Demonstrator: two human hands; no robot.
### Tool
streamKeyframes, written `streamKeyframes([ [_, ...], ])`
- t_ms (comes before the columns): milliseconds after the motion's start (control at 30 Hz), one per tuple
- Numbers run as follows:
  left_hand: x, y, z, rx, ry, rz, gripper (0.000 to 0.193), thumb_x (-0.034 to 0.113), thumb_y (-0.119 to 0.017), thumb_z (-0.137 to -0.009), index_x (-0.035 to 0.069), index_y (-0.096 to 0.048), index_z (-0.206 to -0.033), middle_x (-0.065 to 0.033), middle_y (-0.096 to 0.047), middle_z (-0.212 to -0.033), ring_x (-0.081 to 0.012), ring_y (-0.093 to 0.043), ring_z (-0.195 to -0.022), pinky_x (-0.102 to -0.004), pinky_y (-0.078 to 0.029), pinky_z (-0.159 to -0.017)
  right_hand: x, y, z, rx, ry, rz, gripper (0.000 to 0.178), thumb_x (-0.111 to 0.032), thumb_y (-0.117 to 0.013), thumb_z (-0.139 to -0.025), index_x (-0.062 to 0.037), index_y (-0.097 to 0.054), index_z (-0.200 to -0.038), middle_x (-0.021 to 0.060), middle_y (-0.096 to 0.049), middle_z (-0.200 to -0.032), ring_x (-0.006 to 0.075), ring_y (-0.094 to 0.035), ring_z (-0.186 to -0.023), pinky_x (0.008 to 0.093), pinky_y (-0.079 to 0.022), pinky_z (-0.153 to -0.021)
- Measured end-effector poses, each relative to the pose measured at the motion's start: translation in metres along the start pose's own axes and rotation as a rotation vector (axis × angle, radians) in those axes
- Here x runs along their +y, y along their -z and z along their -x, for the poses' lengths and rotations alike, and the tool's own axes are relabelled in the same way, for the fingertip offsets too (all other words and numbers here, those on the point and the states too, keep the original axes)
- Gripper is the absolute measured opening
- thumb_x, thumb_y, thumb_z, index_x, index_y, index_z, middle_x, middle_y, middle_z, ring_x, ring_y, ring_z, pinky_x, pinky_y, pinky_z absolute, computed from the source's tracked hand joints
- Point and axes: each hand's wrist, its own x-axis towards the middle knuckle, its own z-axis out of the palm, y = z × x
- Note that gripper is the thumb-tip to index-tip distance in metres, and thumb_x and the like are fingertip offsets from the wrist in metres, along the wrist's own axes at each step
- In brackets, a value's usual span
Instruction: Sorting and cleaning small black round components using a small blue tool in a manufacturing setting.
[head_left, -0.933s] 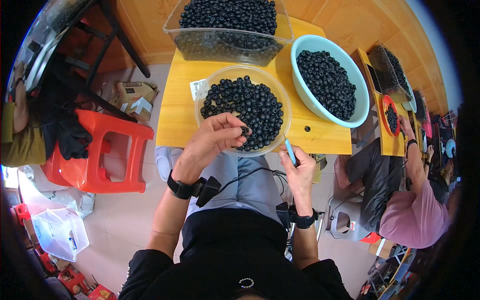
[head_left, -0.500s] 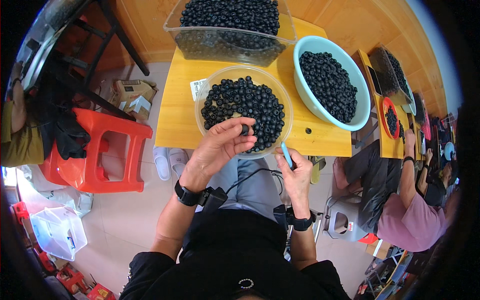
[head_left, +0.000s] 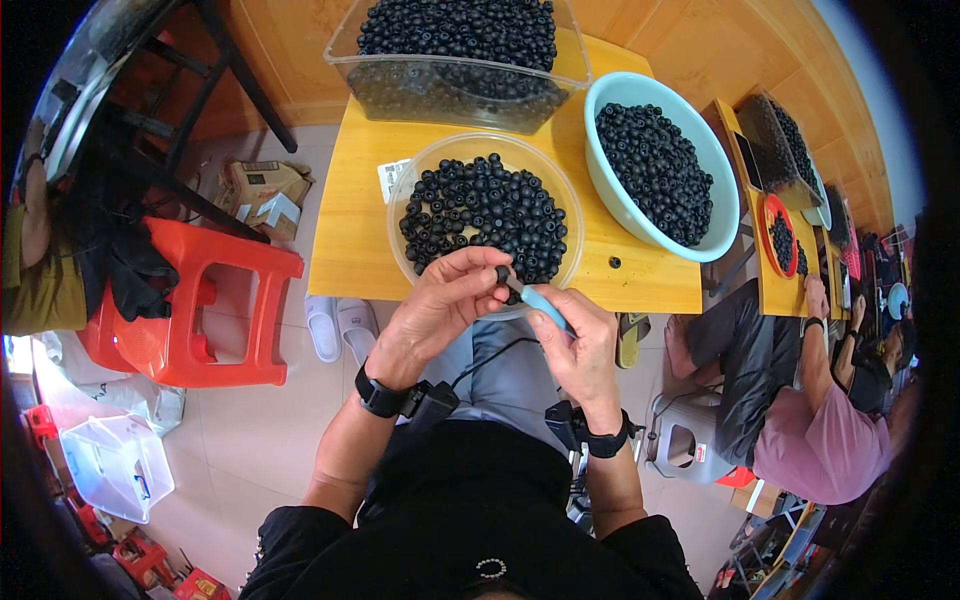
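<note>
Pinched between the thumb and fingers of my left hand (head_left: 440, 308) is a small round black piece (head_left: 502, 273) with a hole, like a bead. My right hand (head_left: 583, 348) is closed round a small hand tool with a light blue handle (head_left: 547, 307). Its short greyish tip meets the black piece or lies right beside it; the exact kind of tip is too small to tell. Both hands are over the near rim of a round clear tub (head_left: 522, 160), which holds many similar black pieces.
Behind the tub stands a rectangular clear bin (head_left: 346, 70) of black pieces, with a light blue basin (head_left: 722, 165) of them to the right. One loose piece (head_left: 615, 262) lies on the yellow table (head_left: 345, 240). A red stool (head_left: 270, 262) is at left; a person in pink (head_left: 820, 440) sits at right.
My right hand has moved up and left, bringing the blue-handled tool to the black piece. My left hand has shifted slightly down, still pinching the piece.
</note>
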Motion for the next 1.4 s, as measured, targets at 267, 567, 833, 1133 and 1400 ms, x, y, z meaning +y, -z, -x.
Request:
streamKeyframes([
  [267, 0.000, -0.004, 0.003, -0.002, 0.004, -0.032, 0.023, 0.008, -0.059, -0.087, 0.001, -0.059, -0.109, -0.0053, -0.063, -0.089, -0.0100, -0.060, -0.079, -0.0222, -0.051, -0.073, -0.004, -0.001, -0.004, -0.046, 0.092, 0.120, 0.020, -0.014, -0.069, -0.076, -0.0053, -0.065, -0.093, 0.0087, -0.058, -0.066, 0.0233, -0.059, -0.054, 0.0325, -0.044, -0.049],
  [567, 0.001, -0.003, -0.001, -0.044, 0.035, 0.028, 0.015, 0.008, -0.059, -0.087, 0.004, -0.056, -0.101, -0.0051, -0.061, -0.091, -0.0099, -0.059, -0.076, -0.0222, -0.051, -0.072, -0.007, 0.004, -0.009, -0.071, 0.128, 0.188, 0.019, -0.015, -0.070, -0.076, -0.0056, -0.065, -0.093, 0.0080, -0.057, -0.064, 0.0215, -0.059, -0.053, 0.0317, -0.044, -0.048],
  [833, 0.002, 0.002, -0.005, -0.047, 0.063, 0.019, 0.011, 0.007, -0.059, -0.087, 0.004, -0.056, -0.097, -0.0052, -0.061, -0.087, -0.0101, -0.059, -0.073, -0.0218, -0.051, -0.070, -0.007, 0.008, -0.015, -0.073, 0.139, 0.209, 0.020, -0.017, -0.070, -0.076, -0.0070, -0.066, -0.094, 0.0069, -0.057, -0.063, 0.0205, -0.057, -0.051, 0.0312, -0.043, -0.047],
  [1133, 0.010, 0.003, -0.004, 0.012, 0.071, 0.034, 0.010, 0.006, -0.062, -0.085, 0.002, -0.058, -0.093, -0.0077, -0.062, -0.087, -0.0107, -0.059, -0.071, -0.0216, -0.051, -0.066, 0.009, 0.003, -0.024, -0.032, 0.172, 0.247, 0.021, -0.018, -0.069, -0.077, -0.0067, -0.066, -0.094, 0.0091, -0.059, -0.065, 0.0246, -0.059, -0.055, 0.0343, -0.044, -0.048],
  [1400, 0.017, 0.000, 0.002, -0.029, 0.061, 0.045, 0.010, 0.005, -0.061, -0.085, 0.005, -0.059, -0.095, -0.0096, -0.063, -0.090, -0.0120, -0.060, -0.072, -0.0230, -0.051, -0.066, 0.010, 0.020, -0.029, 0.054, -0.004, 0.174, 0.018, -0.013, -0.065, -0.080, 0.0003, -0.066, -0.091, 0.0151, -0.065, -0.075, 0.0245, -0.062, -0.057, 0.0299, -0.047, -0.052],
])
